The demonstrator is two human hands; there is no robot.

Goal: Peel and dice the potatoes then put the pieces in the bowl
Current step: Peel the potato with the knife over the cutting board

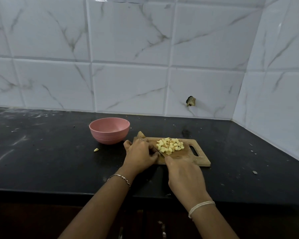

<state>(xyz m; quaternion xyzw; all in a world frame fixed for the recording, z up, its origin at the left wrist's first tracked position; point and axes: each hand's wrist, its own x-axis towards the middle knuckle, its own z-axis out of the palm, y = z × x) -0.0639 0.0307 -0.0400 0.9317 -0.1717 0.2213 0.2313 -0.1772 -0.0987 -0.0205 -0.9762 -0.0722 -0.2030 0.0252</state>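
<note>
Silver glints from a ring on the left hand (139, 152), whose fingers (151, 152) are curled down and bunched together on the left end of the cutting board (202, 160). Whatever they pin there is hidden beneath the knuckles, so I cannot tell whether a potato piece is under them. Tucked like that, the fingertips sit back from the cutting edge. Just beside them the knife (160, 152) shows only a short strip of blade, angled toward the pile. The right hand (184, 176) is closed round its handle, which the palm covers. Past the blade, the diced potato (170, 146) sits heaped mid-board, probably pushed aside to leave cutting room. A brownish potato bit (141, 134) lies behind the left hand at the board's far corner. The pink bowl (109, 131) stands just left of the board, near enough for an easy transfer; no pieces show on its visible inner wall. 1 stray piece (96, 149) lies on the black counter (41, 161) before the bowl.
</note>
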